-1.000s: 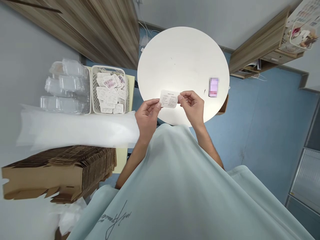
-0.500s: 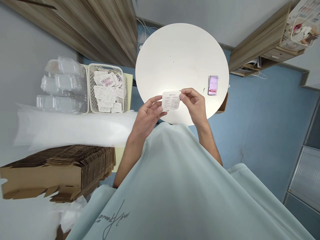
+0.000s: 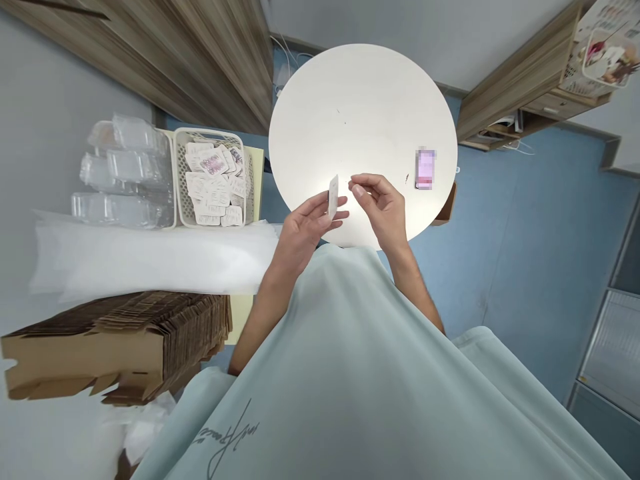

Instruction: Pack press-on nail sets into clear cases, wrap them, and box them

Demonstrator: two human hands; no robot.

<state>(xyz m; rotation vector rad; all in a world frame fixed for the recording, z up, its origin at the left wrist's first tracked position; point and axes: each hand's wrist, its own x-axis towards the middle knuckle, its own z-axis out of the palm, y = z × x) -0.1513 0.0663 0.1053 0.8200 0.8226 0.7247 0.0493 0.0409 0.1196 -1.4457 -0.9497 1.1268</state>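
Over the near edge of the round white table (image 3: 363,100), my left hand (image 3: 306,223) is closed on a small white printed card (image 3: 333,197). The card is turned nearly edge-on, pinched between thumb and fingers. To its right is my right hand (image 3: 381,203), apart from the card. Its fingers are loosely curled, thumb close to the index finger, and I see nothing held there. Many similar cards (image 3: 213,190) lie in a white perforated basket (image 3: 181,180) to the left of the table.
A phone (image 3: 425,170) lies on the table's right side. Left of the basket are stacked clear plastic boxes (image 3: 133,163). Nearer me lie white plastic sheeting (image 3: 150,257) and a row of folded cardboard boxes (image 3: 100,360). A wooden cabinet (image 3: 520,73) stands at right.
My right hand has let go of the card and sits slightly apart from it. The card, held by my left hand alone, has turned from face-on to nearly edge-on.
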